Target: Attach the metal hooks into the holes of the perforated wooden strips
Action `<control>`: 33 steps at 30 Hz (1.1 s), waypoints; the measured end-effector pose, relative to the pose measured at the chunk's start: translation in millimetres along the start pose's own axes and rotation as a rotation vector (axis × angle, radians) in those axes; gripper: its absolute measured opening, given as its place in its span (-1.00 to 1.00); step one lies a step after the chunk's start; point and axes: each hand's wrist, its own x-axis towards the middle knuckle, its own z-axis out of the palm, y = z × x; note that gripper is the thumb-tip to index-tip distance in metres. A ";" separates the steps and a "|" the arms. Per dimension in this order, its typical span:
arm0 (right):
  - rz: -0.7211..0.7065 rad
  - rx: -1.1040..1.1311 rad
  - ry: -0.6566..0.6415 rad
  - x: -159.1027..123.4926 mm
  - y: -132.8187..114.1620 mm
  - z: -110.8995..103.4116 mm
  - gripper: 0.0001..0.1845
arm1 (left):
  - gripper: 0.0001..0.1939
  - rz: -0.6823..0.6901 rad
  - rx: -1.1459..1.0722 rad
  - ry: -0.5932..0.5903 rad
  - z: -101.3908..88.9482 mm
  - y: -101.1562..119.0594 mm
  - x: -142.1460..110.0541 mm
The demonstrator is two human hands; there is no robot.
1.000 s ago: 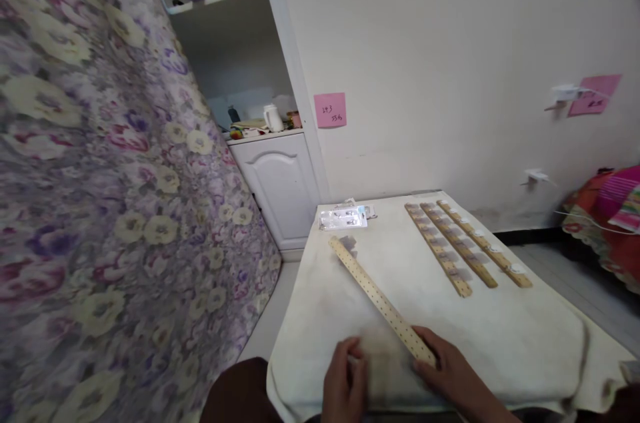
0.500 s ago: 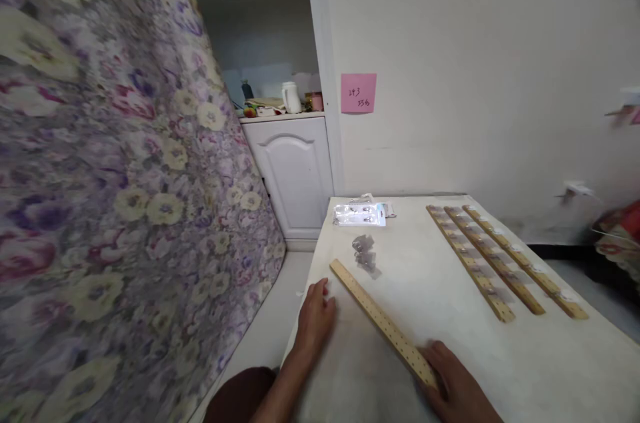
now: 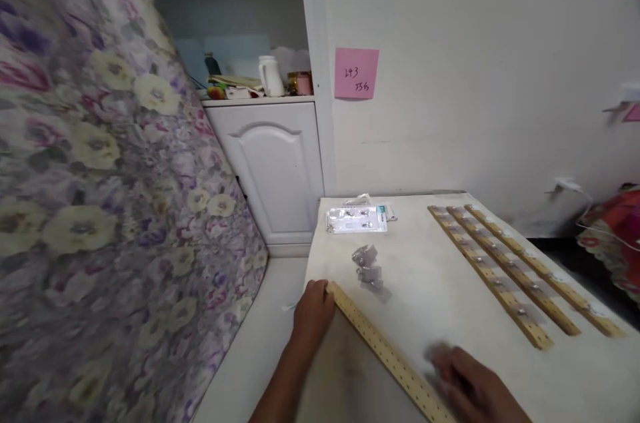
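A pale wooden strip [image 3: 383, 348] with rows of small holes lies slantwise on the table in front of me. My left hand [image 3: 314, 310] is closed on its far end. Close to the strip's near end is my right hand [image 3: 467, 380], fingers curled and smeared by motion; a greyish blur shows at the fingertips, and what it is I cannot make out. Several small clear packets [image 3: 370, 270] lie in a loose pile beyond the strip.
Three wooden strips [image 3: 493, 276] bearing small packets lie side by side at the right. Clear packaging [image 3: 357, 218] with small metal pieces is at the table's back left. A floral curtain [image 3: 125, 196] hangs to the left, and a white cupboard [image 3: 273, 176] stands behind.
My left hand has taken hold of the strip's far end. My right hand has come off the near end and moved slightly right. The view has shifted too.
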 end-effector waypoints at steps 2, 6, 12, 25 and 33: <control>-0.027 0.009 0.054 40.9 -6.4 -5.7 -0.83 | -0.75 -0.001 -0.002 -0.017 0.0 -0.2 1.2; -0.148 0.069 0.113 125.6 -15.4 3.4 -0.86 | -0.77 -0.009 -0.006 -0.036 0.1 2.2 2.6; -0.215 0.122 0.129 177.4 -6.2 28.2 -0.78 | -0.75 -0.040 -0.009 -0.079 0.7 7.8 8.0; -0.289 0.206 0.158 178.1 4.9 28.4 -0.80 | -0.63 -0.064 0.104 -0.150 -6.9 21.3 1.6; -0.257 0.216 0.265 182.7 -3.7 31.2 -0.87 | -0.64 -0.054 0.111 -0.131 -10.1 20.5 0.9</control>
